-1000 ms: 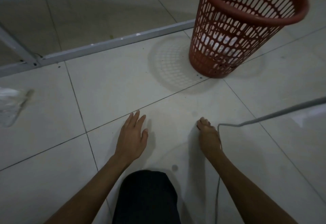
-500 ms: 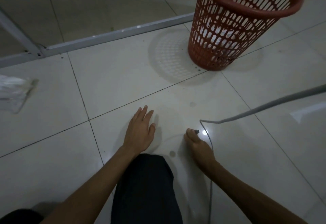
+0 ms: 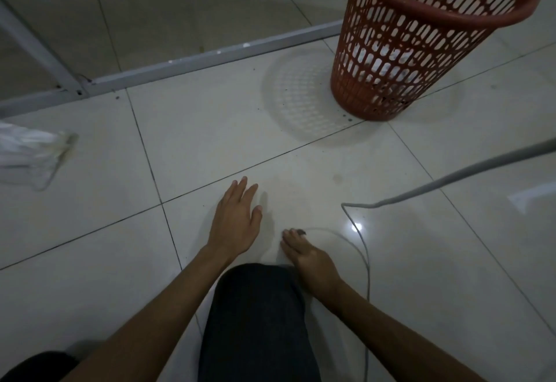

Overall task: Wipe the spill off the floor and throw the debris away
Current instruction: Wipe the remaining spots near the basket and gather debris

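1. Since half a second ago the right hand (image 3: 307,256) has drawn in toward the knee (image 3: 255,321). The cable (image 3: 451,181) loop now lies to its right. The left hand (image 3: 237,222) is unmoved.
2. Step, by my reading: picking debris off the floor (image 3: 210,128). No wiping is under way, and a dull spot (image 3: 338,177) sits ahead.
3. Next: lift the bit (image 3: 301,233), carry it clear of the cable, and drop it in the bin (image 3: 421,35), which stands well apart, ahead and to the right.
4. Right fingers (image 3: 290,238) are bunched, tips at the floor, apparently pinching the small dark bit. Left fingers are straight and flat on the tile, holding nothing.
5. A white wad (image 3: 30,152) lies far left; cloth or bag, I cannot tell.
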The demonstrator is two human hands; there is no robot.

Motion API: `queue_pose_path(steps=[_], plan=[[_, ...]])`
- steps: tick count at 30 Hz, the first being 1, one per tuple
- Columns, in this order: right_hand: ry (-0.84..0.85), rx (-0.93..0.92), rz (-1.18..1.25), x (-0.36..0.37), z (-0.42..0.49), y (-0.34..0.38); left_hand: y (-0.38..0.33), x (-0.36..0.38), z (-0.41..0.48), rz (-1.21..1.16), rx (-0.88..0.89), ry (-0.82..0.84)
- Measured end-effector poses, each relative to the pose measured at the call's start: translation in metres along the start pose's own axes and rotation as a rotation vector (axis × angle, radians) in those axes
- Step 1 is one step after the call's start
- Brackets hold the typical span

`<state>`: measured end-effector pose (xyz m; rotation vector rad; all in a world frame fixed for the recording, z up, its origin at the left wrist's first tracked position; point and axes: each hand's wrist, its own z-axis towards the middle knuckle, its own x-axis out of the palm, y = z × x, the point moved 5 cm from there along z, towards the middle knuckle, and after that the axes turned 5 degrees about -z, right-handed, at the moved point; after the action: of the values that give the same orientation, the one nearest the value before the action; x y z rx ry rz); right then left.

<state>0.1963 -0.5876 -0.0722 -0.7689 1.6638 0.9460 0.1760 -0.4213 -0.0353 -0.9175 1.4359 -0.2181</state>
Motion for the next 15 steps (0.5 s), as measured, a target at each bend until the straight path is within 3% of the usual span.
queue_pose_path(steps=[3,8,15], plan=[[-0.076,0.083,0.143,-0.016,0.049,-0.007,0.005,-0.005,0.003,0.017,0.0,-0.009],[0.009,0.432,0.075,-0.032,0.109,-0.07,0.018,-0.02,0.007,0.04,-0.007,-0.033],[-0.016,0.69,0.11,-0.035,0.081,-0.141,0.019,-0.018,0.009,0.033,-0.007,-0.037]])
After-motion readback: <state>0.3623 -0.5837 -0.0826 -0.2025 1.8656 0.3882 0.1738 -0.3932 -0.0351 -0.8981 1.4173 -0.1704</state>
